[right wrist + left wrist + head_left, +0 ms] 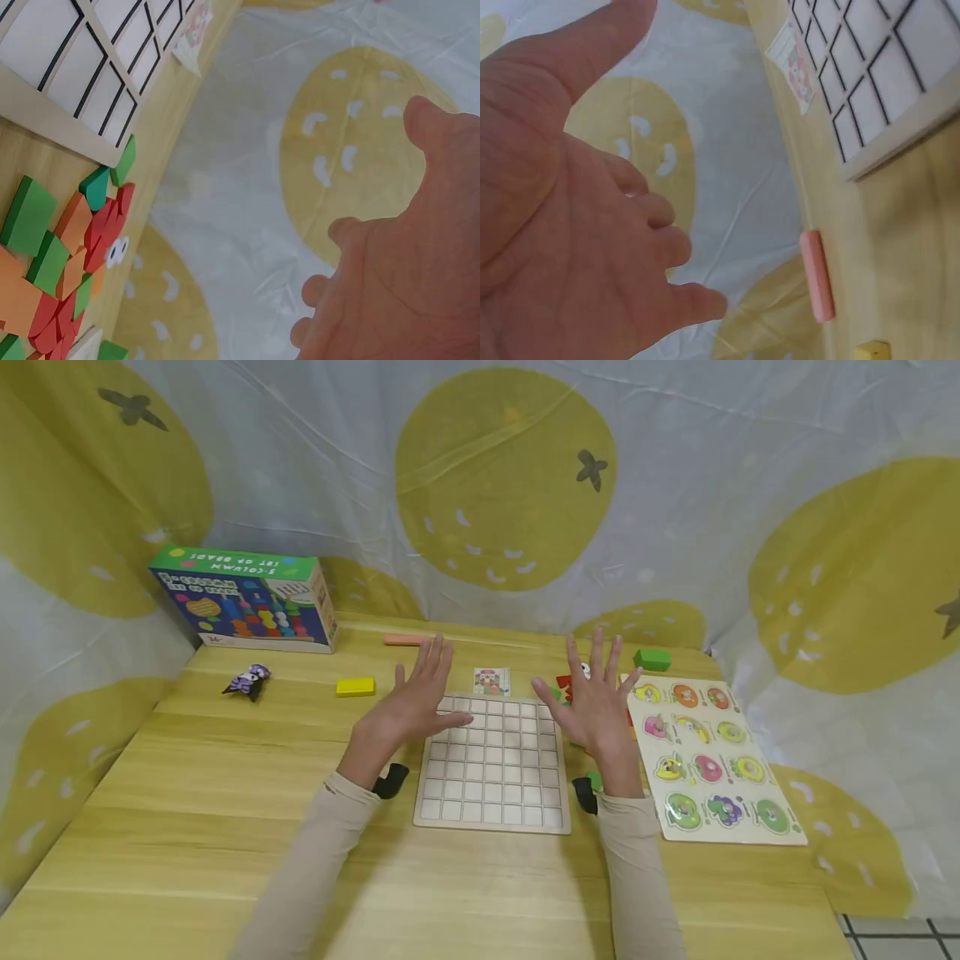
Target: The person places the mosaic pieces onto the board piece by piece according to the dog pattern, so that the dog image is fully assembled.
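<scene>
My left hand [416,697] is held with straight, spread fingers over the left side of a wooden grid board [491,768]. Across from it, my right hand [596,706] spreads its fingers above the board's right edge. Neither hand holds anything. A small picture card [492,681] lies just past the board's far edge, between the hands. Beneath the right hand is a pile of colored wooden pieces, partly hidden in the head view; the right wrist view shows red pieces [101,232], green pieces [28,216] and orange ones [73,223].
A fruit puzzle board [705,760] lies at right, a green block [652,660] behind it. To the left are a yellow block [355,687], a pink stick [407,640], a small purple and black figure [247,682] and a toy box [247,602]. A patterned curtain [675,485] hangs behind.
</scene>
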`<state>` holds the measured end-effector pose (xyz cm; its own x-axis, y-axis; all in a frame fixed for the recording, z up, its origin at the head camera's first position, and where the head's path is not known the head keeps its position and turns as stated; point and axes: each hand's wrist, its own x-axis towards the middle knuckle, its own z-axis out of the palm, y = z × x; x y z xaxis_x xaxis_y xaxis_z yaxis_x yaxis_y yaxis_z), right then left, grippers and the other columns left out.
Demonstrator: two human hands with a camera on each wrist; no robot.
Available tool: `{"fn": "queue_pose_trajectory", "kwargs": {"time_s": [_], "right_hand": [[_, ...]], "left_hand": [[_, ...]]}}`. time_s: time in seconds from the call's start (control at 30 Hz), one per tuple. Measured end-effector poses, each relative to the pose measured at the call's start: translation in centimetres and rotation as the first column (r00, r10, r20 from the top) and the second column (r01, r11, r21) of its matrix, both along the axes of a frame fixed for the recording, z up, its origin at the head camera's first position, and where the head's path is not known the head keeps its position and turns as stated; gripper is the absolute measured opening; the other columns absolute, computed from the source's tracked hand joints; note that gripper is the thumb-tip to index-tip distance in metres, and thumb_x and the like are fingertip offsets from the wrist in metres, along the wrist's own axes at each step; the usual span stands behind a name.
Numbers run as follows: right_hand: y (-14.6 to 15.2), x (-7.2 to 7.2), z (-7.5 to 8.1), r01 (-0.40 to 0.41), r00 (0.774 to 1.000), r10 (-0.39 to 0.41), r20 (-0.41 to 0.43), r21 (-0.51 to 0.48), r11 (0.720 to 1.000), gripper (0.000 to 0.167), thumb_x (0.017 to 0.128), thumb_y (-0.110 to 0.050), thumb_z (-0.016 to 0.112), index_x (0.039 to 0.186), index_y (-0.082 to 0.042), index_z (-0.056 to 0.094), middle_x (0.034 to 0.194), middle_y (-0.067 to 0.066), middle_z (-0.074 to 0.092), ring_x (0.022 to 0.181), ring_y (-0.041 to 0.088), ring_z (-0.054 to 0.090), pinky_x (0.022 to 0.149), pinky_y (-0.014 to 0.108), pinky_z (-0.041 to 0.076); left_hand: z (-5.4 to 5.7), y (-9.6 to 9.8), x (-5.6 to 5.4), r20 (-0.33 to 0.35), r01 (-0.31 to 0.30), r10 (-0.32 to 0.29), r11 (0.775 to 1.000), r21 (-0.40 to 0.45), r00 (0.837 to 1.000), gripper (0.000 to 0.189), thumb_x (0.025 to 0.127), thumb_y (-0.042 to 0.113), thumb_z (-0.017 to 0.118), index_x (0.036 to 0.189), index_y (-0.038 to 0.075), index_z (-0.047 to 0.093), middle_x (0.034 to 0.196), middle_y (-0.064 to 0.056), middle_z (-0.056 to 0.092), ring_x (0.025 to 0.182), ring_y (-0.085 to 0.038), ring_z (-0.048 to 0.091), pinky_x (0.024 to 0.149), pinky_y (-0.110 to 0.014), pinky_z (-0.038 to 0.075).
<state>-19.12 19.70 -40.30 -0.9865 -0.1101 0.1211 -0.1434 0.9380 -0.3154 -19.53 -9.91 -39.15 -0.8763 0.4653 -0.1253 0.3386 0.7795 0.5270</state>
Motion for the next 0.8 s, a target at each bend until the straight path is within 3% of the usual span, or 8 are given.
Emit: {"fn": "queue_pose_trajectory", "kwargs": {"time_s": [0.07,0.23,0.47,0.67,0.8], "right_hand": [[0.2,0.1,0.0,0.007,1.0,-0.007,0.007,-0.004,1.0,0.094,0.106,-0.071,0.045,0.175,-0.02,0.006,0.179,0.014,-0.021,0.161,0.043,-0.028,0.117,0.083,-0.015],[0.6,0.1,-0.2,0.011,1.0,-0.01,0.012,-0.01,1.0,0.094,0.106,-0.071,0.044,0.175,-0.018,0.008,0.178,0.014,-0.022,0.161,0.044,-0.027,0.117,0.083,-0.015],[1.4,-0.3,-0.3,0.018,0.999,-0.018,0.029,-0.001,1.0,0.094,0.107,-0.067,0.046,0.175,-0.015,0.008,0.178,0.016,-0.02,0.161,0.046,-0.025,0.117,0.084,-0.015],[1.7,-0.7,-0.9,0.01,0.998,-0.01,0.066,-0.001,1.0,0.096,0.106,-0.069,0.047,0.175,-0.014,0.008,0.178,0.018,-0.019,0.161,0.046,-0.026,0.118,0.083,-0.013],[1.9,-1.1,-1.0,-0.03,0.995,0.036,0.096,-0.059,0.998,0.095,0.107,-0.065,0.052,0.175,-0.013,0.01,0.18,0.021,-0.01,0.163,0.048,-0.016,0.124,0.08,0.001]], "left_hand": [[-0.3,-0.7,0.1,0.073,0.041,-0.043,0.999,0.019,0.996,0.111,0.106,0.036,0.071,0.169,-0.002,-0.012,0.177,-0.019,-0.023,0.165,-0.036,-0.019,0.128,-0.071,-0.005],[-1.9,-2.4,0.8,0.216,0.133,-0.128,0.991,-0.012,0.968,0.109,0.106,0.03,0.072,0.167,-0.008,-0.01,0.176,-0.026,-0.02,0.164,-0.041,-0.017,0.127,-0.073,-0.003],[-4.3,-3.3,1.5,0.243,0.17,-0.152,0.984,-0.054,0.958,0.124,0.096,0.033,0.085,0.167,-0.009,-0.008,0.176,-0.027,-0.017,0.165,-0.042,-0.016,0.129,-0.069,-0.003],[-4.8,-3.8,1.8,0.291,0.19,-0.169,0.981,-0.046,0.942,0.127,0.092,0.032,0.088,0.169,-0.006,-0.006,0.177,-0.022,-0.019,0.165,-0.039,-0.016,0.13,-0.066,-0.005],[-4.8,-4.0,1.8,0.303,0.202,-0.178,0.978,-0.051,0.936,0.123,0.092,0.032,0.088,0.17,-0.005,-0.001,0.178,-0.021,-0.019,0.166,-0.038,-0.014,0.13,-0.066,-0.004]]}}
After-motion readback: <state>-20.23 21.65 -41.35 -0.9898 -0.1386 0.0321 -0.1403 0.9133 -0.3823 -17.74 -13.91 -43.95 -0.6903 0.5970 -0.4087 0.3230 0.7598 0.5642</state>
